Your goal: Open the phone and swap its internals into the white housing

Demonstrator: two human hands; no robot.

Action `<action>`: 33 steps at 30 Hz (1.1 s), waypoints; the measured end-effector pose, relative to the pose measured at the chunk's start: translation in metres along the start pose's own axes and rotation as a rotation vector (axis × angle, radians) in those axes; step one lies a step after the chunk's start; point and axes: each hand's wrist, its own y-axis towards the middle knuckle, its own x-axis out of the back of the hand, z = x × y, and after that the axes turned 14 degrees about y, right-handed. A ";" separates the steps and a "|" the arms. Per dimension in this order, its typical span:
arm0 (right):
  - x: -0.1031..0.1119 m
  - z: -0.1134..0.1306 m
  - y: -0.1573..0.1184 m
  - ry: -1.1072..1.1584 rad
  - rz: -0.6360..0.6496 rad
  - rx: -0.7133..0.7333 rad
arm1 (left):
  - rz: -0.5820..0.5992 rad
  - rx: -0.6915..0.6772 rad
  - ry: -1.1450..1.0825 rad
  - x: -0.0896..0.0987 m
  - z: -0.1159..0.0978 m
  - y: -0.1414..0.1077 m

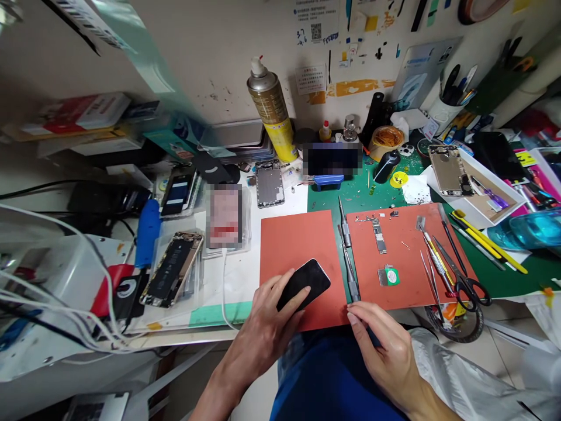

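Observation:
My left hand (pixel 272 310) grips a black smartphone (pixel 307 283), its fingers lying over the dark glass and the near end hidden under them. The phone is tilted on or just above a plain red-brown mat (pixel 298 240). At the table's front edge, my right hand (pixel 385 345) has thumb and fingers drawn together; whatever they hold is hidden. Its fingertips are at the lower end of a grey screwdriver (pixel 350 272). A second screwdriver (pixel 344 222) lies just beyond it, along the gap between the mats.
On the right mat (pixel 368 298) are a logic board (pixel 379 235), a small part with a green sticker (pixel 389 276), tweezers (pixel 429 275) and scissors (pixel 467 286). Left of me lie an opened phone (pixel 173 269) and a white cable (pixel 224 292). A spray can (pixel 274 111) stands behind.

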 end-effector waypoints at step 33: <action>-0.077 0.021 0.004 -0.112 -0.035 -0.050 | -0.329 0.881 -2.134 -0.009 -0.063 0.023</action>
